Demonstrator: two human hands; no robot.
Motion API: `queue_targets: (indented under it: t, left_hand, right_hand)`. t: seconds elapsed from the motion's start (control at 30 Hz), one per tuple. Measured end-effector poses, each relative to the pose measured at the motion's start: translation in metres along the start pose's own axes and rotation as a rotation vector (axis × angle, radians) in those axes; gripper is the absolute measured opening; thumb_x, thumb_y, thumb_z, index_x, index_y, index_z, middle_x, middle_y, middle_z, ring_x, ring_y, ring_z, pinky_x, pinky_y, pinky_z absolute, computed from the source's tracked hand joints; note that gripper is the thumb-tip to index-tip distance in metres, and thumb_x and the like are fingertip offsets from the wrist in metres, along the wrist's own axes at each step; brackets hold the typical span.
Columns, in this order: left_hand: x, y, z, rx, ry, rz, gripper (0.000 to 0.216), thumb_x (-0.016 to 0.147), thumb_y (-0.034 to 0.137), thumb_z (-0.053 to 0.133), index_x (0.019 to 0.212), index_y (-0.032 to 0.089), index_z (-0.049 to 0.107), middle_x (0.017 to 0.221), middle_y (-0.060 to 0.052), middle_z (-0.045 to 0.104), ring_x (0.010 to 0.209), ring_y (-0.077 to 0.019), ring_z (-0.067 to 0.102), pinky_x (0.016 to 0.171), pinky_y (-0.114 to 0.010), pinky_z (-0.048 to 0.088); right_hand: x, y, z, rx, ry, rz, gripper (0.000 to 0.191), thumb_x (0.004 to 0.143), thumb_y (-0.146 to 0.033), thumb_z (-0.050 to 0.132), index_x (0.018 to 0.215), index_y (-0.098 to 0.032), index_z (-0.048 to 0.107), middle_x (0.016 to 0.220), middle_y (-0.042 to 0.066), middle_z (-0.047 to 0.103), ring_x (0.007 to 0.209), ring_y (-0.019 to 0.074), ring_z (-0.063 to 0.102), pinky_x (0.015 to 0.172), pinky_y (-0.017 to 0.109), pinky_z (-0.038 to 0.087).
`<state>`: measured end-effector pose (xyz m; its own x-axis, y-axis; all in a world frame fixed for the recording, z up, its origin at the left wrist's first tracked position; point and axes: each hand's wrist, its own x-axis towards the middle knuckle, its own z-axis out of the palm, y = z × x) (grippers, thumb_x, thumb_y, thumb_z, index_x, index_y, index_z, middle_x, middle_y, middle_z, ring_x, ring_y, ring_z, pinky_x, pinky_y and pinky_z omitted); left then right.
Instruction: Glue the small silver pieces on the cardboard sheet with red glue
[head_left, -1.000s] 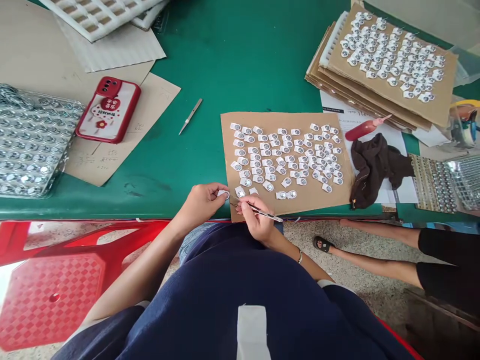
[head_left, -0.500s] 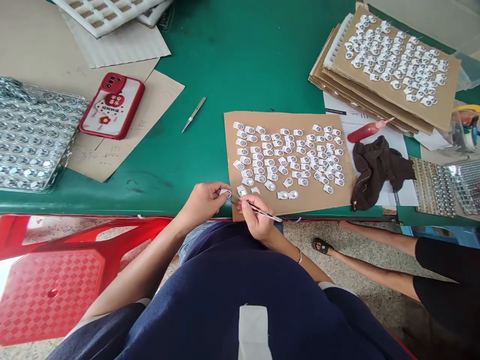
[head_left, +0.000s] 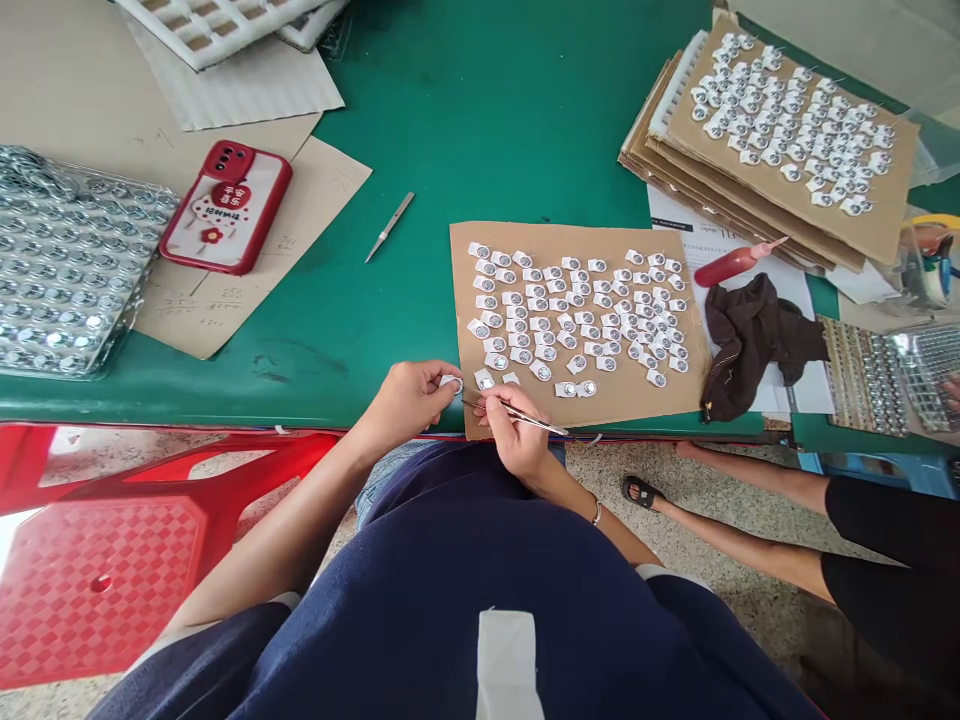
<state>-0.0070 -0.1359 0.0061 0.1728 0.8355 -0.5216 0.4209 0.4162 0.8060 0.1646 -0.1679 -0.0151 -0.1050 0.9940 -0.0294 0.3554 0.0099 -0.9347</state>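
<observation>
My left hand point(head_left: 409, 400) pinches a small white part with a round metal disc point(head_left: 451, 383) at the near edge of the green table. My right hand point(head_left: 514, 435) grips metal tweezers point(head_left: 525, 417), their tip pointing left at that part. Both hands hover over the near-left corner of a brown cardboard sheet point(head_left: 622, 400), which carries several rows of the same small white parts point(head_left: 577, 315).
A second pair of tweezers point(head_left: 389, 227) lies on the green table point(head_left: 480, 120). A red phone point(head_left: 227, 207) rests on cardboard at left, beside a tray of shiny discs point(head_left: 67, 270). Stacked filled cardboards point(head_left: 780, 130), a red bottle point(head_left: 731, 262) and a dark cloth point(head_left: 754, 340) sit right. Another person's legs point(head_left: 787, 500) are at right; a red stool point(head_left: 112, 560) at left.
Both hands stay in place at the cardboard's corner; only the view has shifted slightly.
</observation>
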Motion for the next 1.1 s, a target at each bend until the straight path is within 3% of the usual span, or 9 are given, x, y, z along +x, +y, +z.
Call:
queue_targets:
  t: [0.5,0.97,1.1]
  left_hand:
    - [0.0016,0.0009,-0.0009,-0.065,-0.025,-0.042,0.024,0.079,0.034,0.055,0.091,0.015,0.064,0.042,0.002,0.053,0.037,-0.0104,0.047,0.037,-0.017,0.036]
    - [0.0018,-0.0021,0.0015,-0.054,-0.004,-0.037,0.025,0.080,0.035,0.055,0.093,0.016,0.063,0.043,0.003,0.054,0.037,-0.0101,0.047,0.038,-0.017,0.037]
    - [0.0022,-0.0033,0.0018,-0.054,-0.003,-0.030,0.024,0.080,0.035,0.055,0.093,0.016,0.064,0.044,0.003,0.054,0.037,-0.0103,0.048,0.037,-0.017,0.037]
  right_hand:
    - [-0.0007,0.0043,0.0009,0.114,0.014,0.063,0.017,0.088,-0.032,0.049,0.091,-0.019,0.060,0.074,0.003,0.067,0.062,0.0138,0.067,0.053,0.023,0.052]
    - [0.0005,0.0075,0.0019,0.008,-0.023,0.039,0.017,0.088,-0.031,0.048,0.092,-0.019,0.060,0.081,0.006,0.068,0.083,0.0182,0.067,0.060,0.025,0.053]
    - [0.0010,0.0077,0.0011,0.017,-0.026,0.052,0.018,0.088,-0.032,0.048,0.090,-0.020,0.060,0.077,0.005,0.067,0.075,0.0163,0.067,0.058,0.025,0.052]
